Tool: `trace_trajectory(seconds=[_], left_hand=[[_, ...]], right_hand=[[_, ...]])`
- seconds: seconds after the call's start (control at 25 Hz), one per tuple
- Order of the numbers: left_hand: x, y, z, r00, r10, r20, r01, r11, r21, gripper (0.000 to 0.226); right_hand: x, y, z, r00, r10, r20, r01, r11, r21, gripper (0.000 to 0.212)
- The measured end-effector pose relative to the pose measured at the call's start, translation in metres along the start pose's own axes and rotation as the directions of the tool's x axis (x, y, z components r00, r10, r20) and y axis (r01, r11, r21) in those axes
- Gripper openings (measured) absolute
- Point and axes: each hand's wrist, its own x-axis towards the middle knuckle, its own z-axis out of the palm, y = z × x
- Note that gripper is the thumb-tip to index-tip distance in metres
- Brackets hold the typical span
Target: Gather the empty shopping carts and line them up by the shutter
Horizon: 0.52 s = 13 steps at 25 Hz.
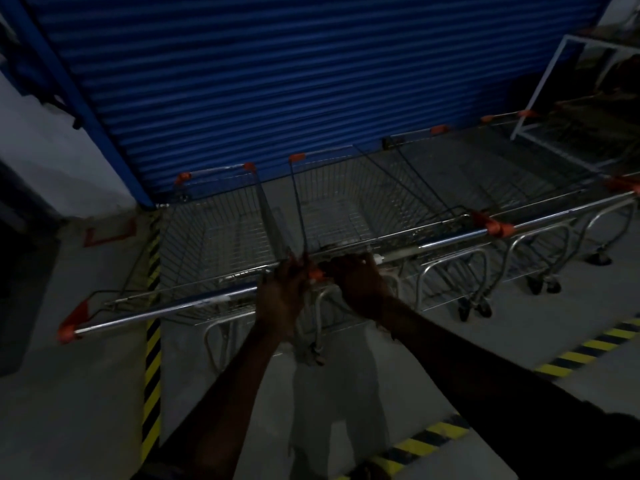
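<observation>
Several empty wire shopping carts stand side by side with their fronts against the blue roller shutter (263, 81). The leftmost cart (214, 237) has a chrome handle bar (166, 308) with orange end caps. The cart beside it (336, 216) has its own handle bar (450, 239). My left hand (282, 289) grips the right end of the leftmost cart's handle. My right hand (358, 278) grips the left end of the neighbouring cart's handle. The two hands nearly touch where the carts meet. The light is dim.
More carts (519, 174) continue to the right along the shutter. A white metal frame rack (540, 109) stands at the far right. Yellow-black hazard tape (152, 358) runs along the floor on the left, and more crosses at lower right (429, 438). A white wall (52, 150) is at left.
</observation>
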Motion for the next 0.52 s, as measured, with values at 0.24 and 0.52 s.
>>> trace_trajectory(seconds=[0.24,0.52], left_hand=[[0.003,0.008,0.016,0.995,-0.059,0.080,0.023,0.919,0.394,0.064],[-0.030,0.084,0.003,0.989,-0.132,0.068,0.107,0.950,0.292,0.092]], right_hand=[[-0.003,0.023,-0.003,0.992,-0.123,0.007,0.121,0.988,0.100,0.066],[-0.055,0.077,-0.006,0.996,-0.052,-0.073,0.062,0.986,0.154,0.088]])
